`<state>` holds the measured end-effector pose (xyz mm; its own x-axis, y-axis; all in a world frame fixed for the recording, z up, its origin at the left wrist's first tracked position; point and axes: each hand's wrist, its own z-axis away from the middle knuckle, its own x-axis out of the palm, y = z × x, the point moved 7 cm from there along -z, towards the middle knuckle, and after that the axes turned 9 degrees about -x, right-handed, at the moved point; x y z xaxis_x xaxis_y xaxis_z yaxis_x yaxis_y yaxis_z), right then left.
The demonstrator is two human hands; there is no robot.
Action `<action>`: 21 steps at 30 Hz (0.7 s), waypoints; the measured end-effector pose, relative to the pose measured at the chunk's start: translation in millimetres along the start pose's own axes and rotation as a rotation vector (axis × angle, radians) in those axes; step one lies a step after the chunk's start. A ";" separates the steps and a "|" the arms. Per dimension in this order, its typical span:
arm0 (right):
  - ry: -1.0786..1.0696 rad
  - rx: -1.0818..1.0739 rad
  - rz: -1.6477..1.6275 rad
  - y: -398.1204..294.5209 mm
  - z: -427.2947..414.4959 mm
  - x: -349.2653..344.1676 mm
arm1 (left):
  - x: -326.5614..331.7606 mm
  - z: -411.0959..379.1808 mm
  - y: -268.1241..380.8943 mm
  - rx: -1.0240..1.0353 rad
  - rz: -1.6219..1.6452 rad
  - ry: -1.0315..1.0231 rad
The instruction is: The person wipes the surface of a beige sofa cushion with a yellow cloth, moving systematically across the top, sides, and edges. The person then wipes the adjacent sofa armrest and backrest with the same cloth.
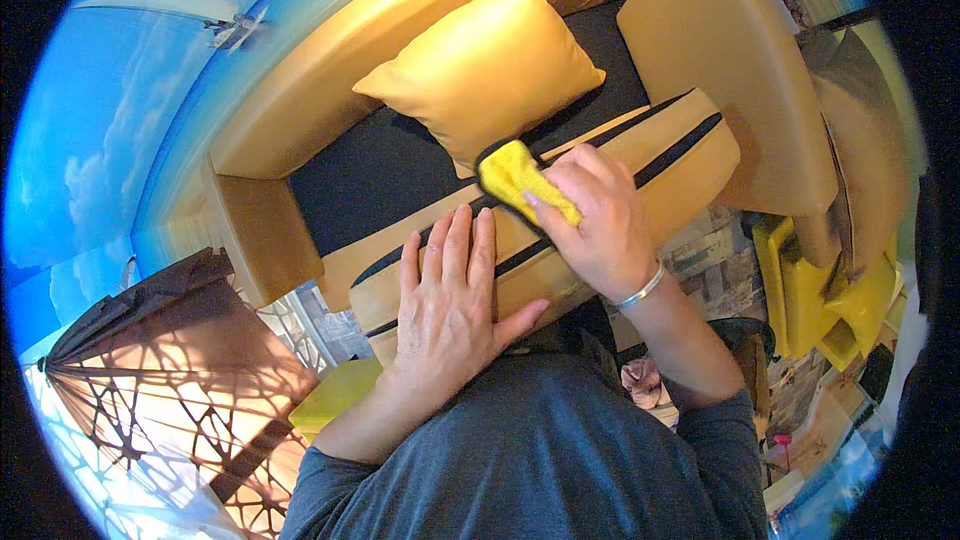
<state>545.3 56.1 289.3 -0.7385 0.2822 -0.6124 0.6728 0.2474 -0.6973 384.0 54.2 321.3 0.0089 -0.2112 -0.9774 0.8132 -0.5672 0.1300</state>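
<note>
In front of me lies a long tan cushion with black stripes (679,172), set across the front of a tan sofa. My left hand (454,300) rests flat on it, palm down, fingers slightly spread and holding nothing. My right hand (600,217) grips a folded yellow cloth with a dark edge (514,172) over the striped cushion, to the right of my left fingertips. Whether the cloth presses on the surface cannot be told. Just beyond the cloth, a yellow pillow (495,60) leans on the black seat (360,172) against the backrest.
The tan sofa backrest (300,97) curves behind the seat, with a large tan side panel (720,67) at the right. A wall with a sea and sky picture (127,82) is at the left. Yellow furniture (802,300) stands at the right, and a patterned curtain (180,360) hangs lower left.
</note>
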 end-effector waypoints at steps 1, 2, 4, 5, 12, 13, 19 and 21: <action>-0.003 0.007 -0.086 -3.8 0.2 1.2 | 1.5 0.0 -1.4 0.002 -0.011 -0.007; -0.117 -0.032 -0.046 -13.2 0.7 5.9 | 2.4 -0.8 -2.6 -0.009 -0.032 -0.037; -0.095 -0.058 0.035 -3.6 5.1 8.0 | 1.9 -1.6 -4.3 -0.006 -0.009 -0.015; -0.084 -0.071 0.076 2.6 7.0 6.8 | 3.4 -2.0 -5.1 -0.002 0.013 -0.001; 0.153 -0.026 0.172 12.1 7.3 -20.1 | -3.3 -10.6 -11.6 -0.015 0.032 -0.004; 0.187 -0.044 0.091 3.7 13.4 -17.1 | -3.7 -13.3 -13.5 -0.025 0.032 0.008; 0.142 -0.045 0.166 11.1 38.2 -8.4 | -3.4 -22.3 -23.9 -0.015 0.025 0.039; 0.182 0.036 0.271 35.9 35.4 -25.3 | -3.0 -22.5 -27.5 -0.035 0.024 0.025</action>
<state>586.5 25.1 266.6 -0.5104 0.4954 -0.7029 0.8393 0.1090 -0.5326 374.7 88.3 316.9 0.0423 -0.2042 -0.9780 0.8325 -0.5340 0.1475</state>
